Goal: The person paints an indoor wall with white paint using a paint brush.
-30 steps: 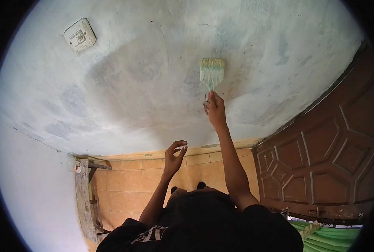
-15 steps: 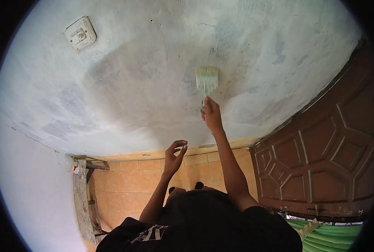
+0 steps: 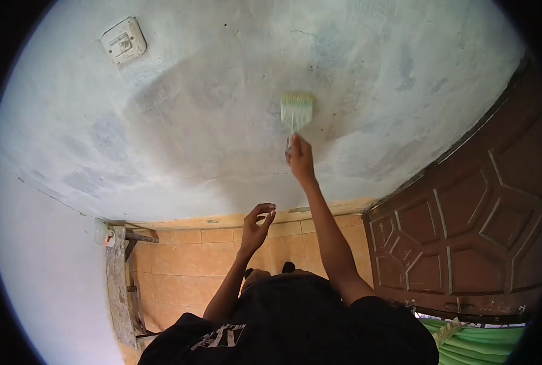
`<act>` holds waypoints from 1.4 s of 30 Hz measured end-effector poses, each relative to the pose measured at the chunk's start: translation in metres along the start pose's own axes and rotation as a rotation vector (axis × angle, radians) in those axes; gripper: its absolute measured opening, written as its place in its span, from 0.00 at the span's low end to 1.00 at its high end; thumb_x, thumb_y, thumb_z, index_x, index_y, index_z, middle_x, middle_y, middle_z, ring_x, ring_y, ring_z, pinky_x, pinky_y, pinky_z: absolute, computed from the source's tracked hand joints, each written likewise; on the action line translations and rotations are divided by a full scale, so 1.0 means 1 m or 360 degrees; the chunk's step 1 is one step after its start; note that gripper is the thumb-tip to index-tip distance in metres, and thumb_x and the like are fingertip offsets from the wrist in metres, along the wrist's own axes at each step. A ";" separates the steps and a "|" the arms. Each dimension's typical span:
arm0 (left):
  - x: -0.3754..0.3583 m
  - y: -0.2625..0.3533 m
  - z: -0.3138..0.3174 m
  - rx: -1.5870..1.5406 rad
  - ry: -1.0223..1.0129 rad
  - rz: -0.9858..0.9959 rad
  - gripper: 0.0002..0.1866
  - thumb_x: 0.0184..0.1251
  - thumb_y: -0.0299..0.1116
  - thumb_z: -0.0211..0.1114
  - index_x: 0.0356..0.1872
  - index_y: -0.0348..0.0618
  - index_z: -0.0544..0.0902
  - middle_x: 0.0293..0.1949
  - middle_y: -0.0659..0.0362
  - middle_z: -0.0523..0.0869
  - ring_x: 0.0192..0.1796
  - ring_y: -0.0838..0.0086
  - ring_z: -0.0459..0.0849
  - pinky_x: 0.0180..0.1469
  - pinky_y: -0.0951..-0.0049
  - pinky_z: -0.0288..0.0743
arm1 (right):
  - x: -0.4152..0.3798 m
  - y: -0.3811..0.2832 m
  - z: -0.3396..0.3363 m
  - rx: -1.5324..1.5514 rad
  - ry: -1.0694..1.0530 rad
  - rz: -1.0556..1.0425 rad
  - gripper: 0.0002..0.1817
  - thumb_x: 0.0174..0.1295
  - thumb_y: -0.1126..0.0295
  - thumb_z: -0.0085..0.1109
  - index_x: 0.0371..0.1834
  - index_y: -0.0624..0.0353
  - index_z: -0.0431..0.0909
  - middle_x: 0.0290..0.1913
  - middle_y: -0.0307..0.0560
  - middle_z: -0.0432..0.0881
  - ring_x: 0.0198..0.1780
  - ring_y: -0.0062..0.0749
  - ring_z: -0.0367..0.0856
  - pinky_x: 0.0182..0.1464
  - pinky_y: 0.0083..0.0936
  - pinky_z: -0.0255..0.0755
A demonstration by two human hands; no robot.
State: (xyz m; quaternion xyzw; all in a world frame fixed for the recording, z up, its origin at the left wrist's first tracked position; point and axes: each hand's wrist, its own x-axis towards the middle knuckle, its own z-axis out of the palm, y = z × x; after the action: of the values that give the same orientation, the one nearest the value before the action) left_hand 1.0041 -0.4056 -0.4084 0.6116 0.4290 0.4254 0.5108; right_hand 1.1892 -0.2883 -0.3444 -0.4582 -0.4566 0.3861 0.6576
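- Gripping a wide paintbrush (image 3: 296,114) by the handle in the right hand (image 3: 300,160), with its bristles (image 3: 297,98) upward.
- Holding that brush before the patchy wall (image 3: 368,67), within a broad shadow (image 3: 216,115) (contact with the surface too blurred to judge).
- Curving the fingers of the left hand (image 3: 255,231) loosely, with a gap short of the thumb, low before the wall.
- Standing on orange floor tiles (image 3: 192,254), between a worn wooden bench (image 3: 117,280) at left and a brown panelled door (image 3: 468,261) at right.
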 end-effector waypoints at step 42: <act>0.106 0.044 -0.067 0.1156 0.0163 0.0738 0.25 0.66 0.33 0.64 0.65 0.53 0.73 0.78 0.48 0.49 0.76 0.46 0.55 0.72 0.49 0.58 | 0.000 -0.004 0.038 -0.0099 -0.0035 -0.0163 0.22 0.78 0.53 0.40 0.26 0.53 0.62 0.17 0.27 0.57 0.16 0.12 0.56 0.18 0.16 0.52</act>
State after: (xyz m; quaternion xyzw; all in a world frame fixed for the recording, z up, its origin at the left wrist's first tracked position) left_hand 0.9726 -0.2918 -0.3486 0.8099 0.4270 0.3801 0.1312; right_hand 1.1534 -0.2802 -0.3348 -0.4502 -0.4985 0.3425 0.6569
